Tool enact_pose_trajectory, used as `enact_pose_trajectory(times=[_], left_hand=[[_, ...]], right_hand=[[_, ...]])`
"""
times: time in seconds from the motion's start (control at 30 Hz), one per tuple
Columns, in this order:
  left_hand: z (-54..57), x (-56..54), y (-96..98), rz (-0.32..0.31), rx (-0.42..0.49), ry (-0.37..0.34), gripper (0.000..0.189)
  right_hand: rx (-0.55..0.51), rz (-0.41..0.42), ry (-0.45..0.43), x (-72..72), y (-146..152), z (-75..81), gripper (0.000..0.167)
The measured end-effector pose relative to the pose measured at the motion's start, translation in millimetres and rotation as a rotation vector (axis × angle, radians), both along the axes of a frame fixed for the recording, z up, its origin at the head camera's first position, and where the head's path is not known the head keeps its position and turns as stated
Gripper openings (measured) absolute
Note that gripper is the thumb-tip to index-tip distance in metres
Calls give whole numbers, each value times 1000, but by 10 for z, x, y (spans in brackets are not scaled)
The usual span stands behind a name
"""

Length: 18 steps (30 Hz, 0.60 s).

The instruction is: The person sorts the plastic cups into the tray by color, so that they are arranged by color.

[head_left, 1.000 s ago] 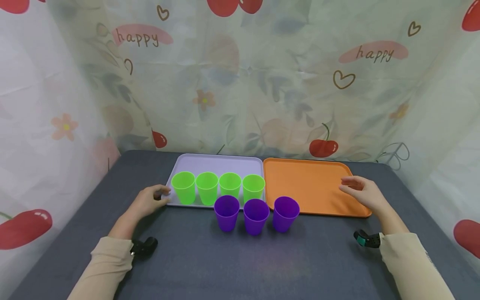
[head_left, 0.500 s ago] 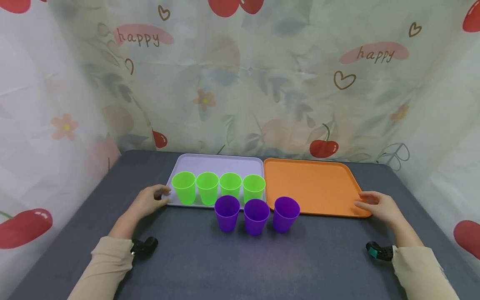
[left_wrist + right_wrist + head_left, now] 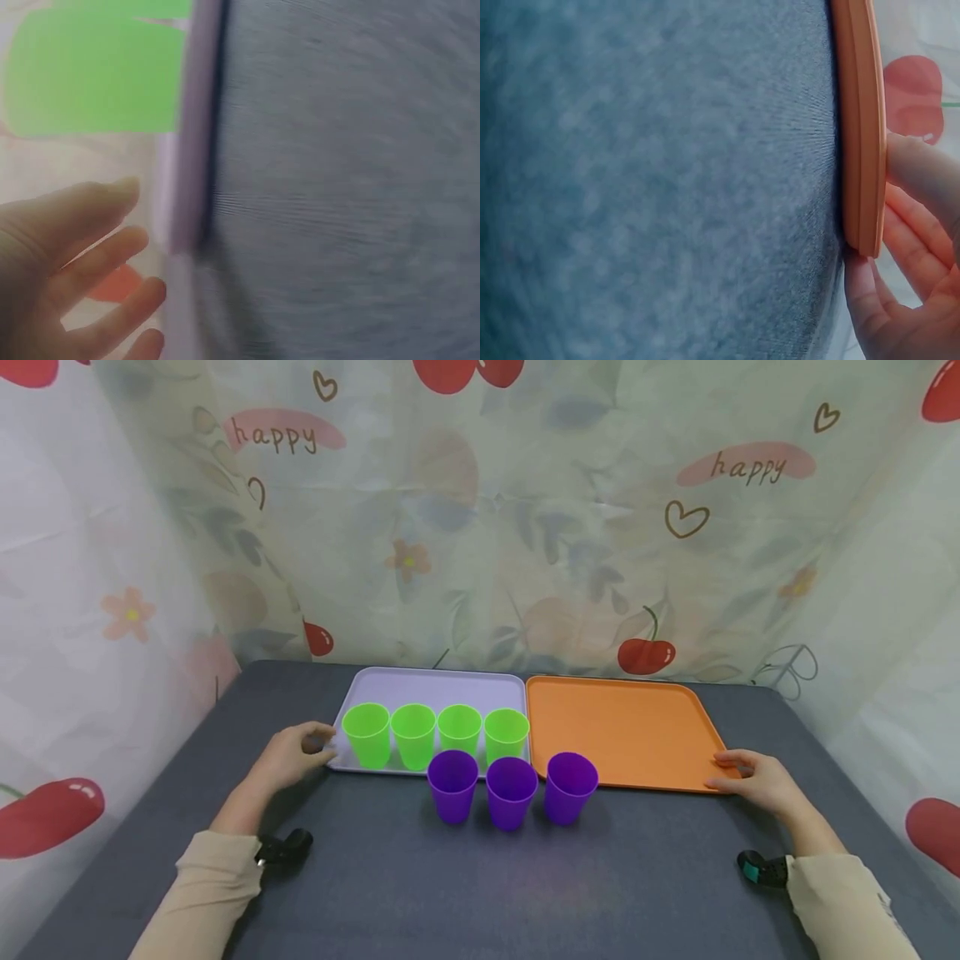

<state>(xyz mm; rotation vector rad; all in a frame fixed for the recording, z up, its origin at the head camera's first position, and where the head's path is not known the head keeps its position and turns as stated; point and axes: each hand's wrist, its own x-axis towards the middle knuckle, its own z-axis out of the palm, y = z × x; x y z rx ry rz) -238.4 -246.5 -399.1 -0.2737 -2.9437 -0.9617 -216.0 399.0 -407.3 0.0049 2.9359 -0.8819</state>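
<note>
In the head view my left hand [image 3: 288, 753] hovers at the left edge of the lavender tray [image 3: 442, 681]. The left wrist view shows its fingers loosely spread, apart from the tray rim, with nothing in them. At the right front corner of the orange tray [image 3: 607, 718] is my right hand [image 3: 759, 778]. Its thumb lies against the rim and a finger touches the tray's end in the right wrist view; the fingers look extended. Several green cups [image 3: 414, 735] stand upright in a row on the lavender tray. Three purple cups [image 3: 512, 793] stand in front of the trays.
The trays sit side by side at the back of the dark grey table [image 3: 510, 893]. A patterned curtain [image 3: 495, 593] hangs behind and at both sides. A looped wire shape [image 3: 787, 672] shows near the back right corner.
My right hand has come from above the orange tray, to the right and nearer, down to its front corner. My left hand has shifted slightly left. The cups have stayed put.
</note>
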Motion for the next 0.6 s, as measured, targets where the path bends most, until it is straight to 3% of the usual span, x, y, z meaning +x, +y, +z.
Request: enact_pose_trajectory(times=[0.13, 0.3, 0.43, 0.6], left_hand=[[193, 63, 43, 48, 17, 31, 38], [464, 185, 202, 60, 76, 128, 35], [633, 306, 403, 15, 137, 214, 31], [763, 449, 740, -104, 172, 286, 26]], right_hand=[[15, -4, -4, -3, 5, -8, 65], [23, -12, -17, -2, 1, 8, 65], [25, -11, -20, -4, -5, 20, 65], [25, -12, -24, -9, -11, 31, 66]])
